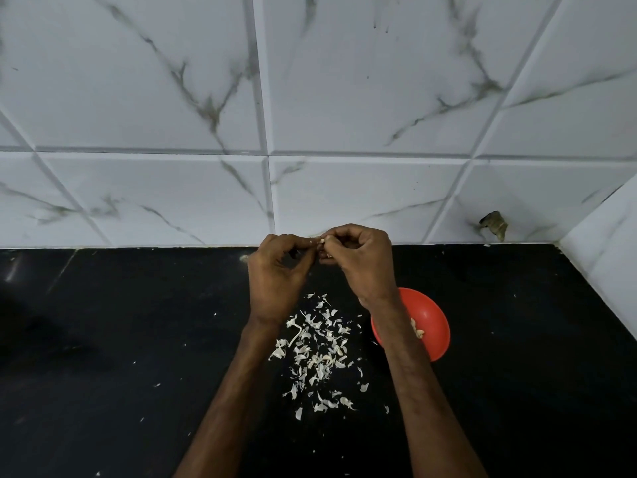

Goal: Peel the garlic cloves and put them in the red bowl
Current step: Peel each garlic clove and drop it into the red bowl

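My left hand (279, 270) and my right hand (362, 260) meet above the black counter, near the wall. Between their fingertips they pinch a small pale garlic clove (321, 240), mostly hidden by the fingers. A red bowl (432, 322) stands on the counter under my right forearm, which covers its left part. A few peeled cloves (417, 331) lie inside it. A scatter of white garlic skins (319, 350) lies on the counter between my forearms.
The black counter (120, 357) ends at a white marble-look tiled wall (310, 115) behind and a side wall (606, 270) on the right. A chipped hole (495, 224) shows in the tile at the back right.
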{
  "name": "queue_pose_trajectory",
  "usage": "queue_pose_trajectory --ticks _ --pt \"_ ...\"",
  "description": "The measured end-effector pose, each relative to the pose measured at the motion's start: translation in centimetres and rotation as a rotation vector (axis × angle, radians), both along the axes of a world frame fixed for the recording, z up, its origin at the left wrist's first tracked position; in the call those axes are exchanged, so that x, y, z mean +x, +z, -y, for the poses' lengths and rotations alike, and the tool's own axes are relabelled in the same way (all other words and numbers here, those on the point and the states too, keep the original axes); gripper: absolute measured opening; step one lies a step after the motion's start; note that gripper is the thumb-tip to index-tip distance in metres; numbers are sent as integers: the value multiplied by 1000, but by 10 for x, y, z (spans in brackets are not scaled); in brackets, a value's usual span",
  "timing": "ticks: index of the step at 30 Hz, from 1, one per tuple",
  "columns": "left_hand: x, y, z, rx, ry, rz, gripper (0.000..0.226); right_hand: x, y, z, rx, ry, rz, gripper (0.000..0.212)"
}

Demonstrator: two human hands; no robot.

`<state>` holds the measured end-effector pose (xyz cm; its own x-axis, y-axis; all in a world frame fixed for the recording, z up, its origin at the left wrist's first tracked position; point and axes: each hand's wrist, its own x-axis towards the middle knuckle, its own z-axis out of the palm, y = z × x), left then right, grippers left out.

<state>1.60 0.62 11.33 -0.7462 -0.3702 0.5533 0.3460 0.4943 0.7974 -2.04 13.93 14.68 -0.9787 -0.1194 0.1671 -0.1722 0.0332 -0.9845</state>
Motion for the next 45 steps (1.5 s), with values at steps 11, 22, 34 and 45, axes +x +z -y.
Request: queue_pose_trajectory --ticks 11,22,34,45 --pt "1 9 0 221 -74 48 15 2 2 9 -148 48 93 13" --pt "-1 4 3 335 -104 93 11 2 3 12 -57 45 35 18" --pt "0 4 1 213 -100 87 16 -1 -4 11 218 -49 -111 3" --pt "3 14 -3 760 -338 133 17 1 6 10 -69 100 72 18"
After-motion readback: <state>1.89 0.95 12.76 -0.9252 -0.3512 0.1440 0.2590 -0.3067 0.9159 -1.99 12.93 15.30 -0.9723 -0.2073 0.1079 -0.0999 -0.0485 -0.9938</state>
